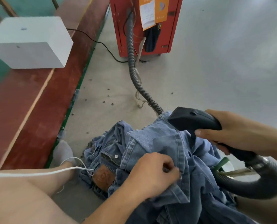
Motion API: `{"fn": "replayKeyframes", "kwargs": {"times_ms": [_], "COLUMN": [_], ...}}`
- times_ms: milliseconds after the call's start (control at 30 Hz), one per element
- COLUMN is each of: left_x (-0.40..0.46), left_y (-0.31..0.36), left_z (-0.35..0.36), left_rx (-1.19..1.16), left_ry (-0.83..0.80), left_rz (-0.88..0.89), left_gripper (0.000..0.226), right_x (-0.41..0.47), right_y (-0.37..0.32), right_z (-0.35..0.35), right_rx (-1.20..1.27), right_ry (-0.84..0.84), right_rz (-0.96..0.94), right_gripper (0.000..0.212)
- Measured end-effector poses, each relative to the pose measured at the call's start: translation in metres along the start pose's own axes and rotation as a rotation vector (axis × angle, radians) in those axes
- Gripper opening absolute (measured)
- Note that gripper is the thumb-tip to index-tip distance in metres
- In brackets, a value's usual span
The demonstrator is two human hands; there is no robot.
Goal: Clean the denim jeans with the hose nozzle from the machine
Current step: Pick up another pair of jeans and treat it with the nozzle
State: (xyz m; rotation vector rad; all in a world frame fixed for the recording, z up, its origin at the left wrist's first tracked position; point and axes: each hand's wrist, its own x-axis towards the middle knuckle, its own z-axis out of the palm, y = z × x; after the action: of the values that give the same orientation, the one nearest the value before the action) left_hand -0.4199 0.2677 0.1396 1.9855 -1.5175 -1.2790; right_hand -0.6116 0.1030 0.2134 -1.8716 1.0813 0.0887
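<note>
R hand (234, 131) grips nozzle (194, 120) on jeans (158, 139) | L hand (152, 173) pinches denim

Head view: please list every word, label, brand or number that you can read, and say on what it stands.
No text can be read.
Orange poster on the red machine: a logo and print, too blurred.
White paper sheet on it: lines too small.
Brown leather patch on the denim jeans: embossed mark, not legible.
</note>
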Motion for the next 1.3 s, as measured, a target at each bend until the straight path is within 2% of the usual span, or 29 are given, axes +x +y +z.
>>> {"fn": "replayKeyframes", "kwargs": {"times_ms": [33,100,167,200,267,333,367,400,433,467,533,600,700,800,867,900,1000,1067,1200,1233,1300], "left_x": [0.002,0.003,0.000,-0.003,-0.011,-0.021,-0.026,-0.027,-0.026,-0.026,-0.025,-0.023,-0.023,-0.027,-0.030,-0.032,-0.042,-0.042,-0.029,-0.027,-0.021], "left_y": [0.000,-0.003,-0.001,-0.001,-0.005,-0.009,-0.009,-0.010,-0.013,-0.015,-0.013,-0.012,-0.006,0.003,0.006,0.007,0.010,0.006,-0.033,-0.042,-0.054], "left_z": [-0.002,-0.007,-0.015,-0.019,-0.021,-0.016,-0.014,-0.012,-0.010,-0.011,-0.014,-0.015,-0.013,-0.006,0.007,0.014,0.016,0.002,-0.031,-0.035,-0.037], "left_rx": [-0.140,-0.539,-1.021,-1.168,-1.184,-0.921,-0.749,-0.632,-0.647,-0.770,-1.080,-1.236,-1.339,-1.341,-1.217,-1.081,-0.571,-0.276,0.562,0.664,0.623], "left_ry": [0.029,0.087,0.020,-0.018,-0.061,-0.132,-0.155,-0.111,-0.061,-0.020,-0.001,-0.017,-0.075,-0.180,-0.235,-0.229,-0.274,-0.303,-0.129,-0.095,0.022], "left_rz": [-0.021,-0.132,-0.301,-0.348,-0.373,-0.313,-0.268,-0.211,-0.195,-0.215,-0.271,-0.246,-0.198,-0.135,-0.126,-0.126,-0.087,-0.072,-0.229,-0.245,-0.178], "left_gripper": [0.025,0.027,0.034,0.036,0.044,0.057,0.054,0.041,0.023,0.013,0.020,0.028,0.034,0.040,0.042,0.043,0.047,0.051,0.067,0.059,0.038], "right_x": [-0.001,-0.005,-0.008,-0.010,-0.014,-0.017,-0.020,-0.022,-0.026,-0.030,-0.037,-0.043,-0.049,-0.048,-0.045,-0.042,-0.031,-0.025,-0.013,-0.010,-0.004], "right_y": [0.000,0.002,0.003,0.005,0.008,0.011,0.013,0.015,0.016,0.017,0.019,0.022,0.018,0.010,0.005,0.002,0.000,0.003,0.017,0.019,0.022], "right_z": [-0.001,-0.004,-0.007,-0.008,-0.010,-0.011,-0.012,-0.013,-0.014,-0.015,-0.017,-0.017,-0.016,-0.012,-0.003,0.001,-0.002,-0.014,-0.023,-0.021,-0.016], "right_rx": [0.000,0.006,0.005,0.006,0.004,-0.002,-0.004,-0.017,-0.042,-0.067,-0.078,-0.094,-0.112,-0.106,-0.133,-0.145,-0.144,-0.103,-0.066,-0.074,-0.099], "right_ry": [0.003,0.019,0.036,0.041,0.042,0.024,0.006,-0.016,-0.046,-0.080,-0.138,-0.167,-0.205,-0.271,-0.304,-0.284,-0.036,0.064,0.091,0.084,0.082], "right_rz": [-0.006,-0.023,-0.043,-0.051,-0.056,-0.063,-0.067,-0.076,-0.084,-0.092,-0.096,-0.102,-0.100,-0.082,-0.104,-0.123,-0.133,-0.106,-0.063,-0.048,-0.026], "right_gripper": [0.017,0.019,0.020,0.020,0.017,0.016,0.018,0.024,0.033,0.042,0.057,0.060,0.059,0.055,0.043,0.040,0.038,0.041,0.046,0.044,0.038]}}
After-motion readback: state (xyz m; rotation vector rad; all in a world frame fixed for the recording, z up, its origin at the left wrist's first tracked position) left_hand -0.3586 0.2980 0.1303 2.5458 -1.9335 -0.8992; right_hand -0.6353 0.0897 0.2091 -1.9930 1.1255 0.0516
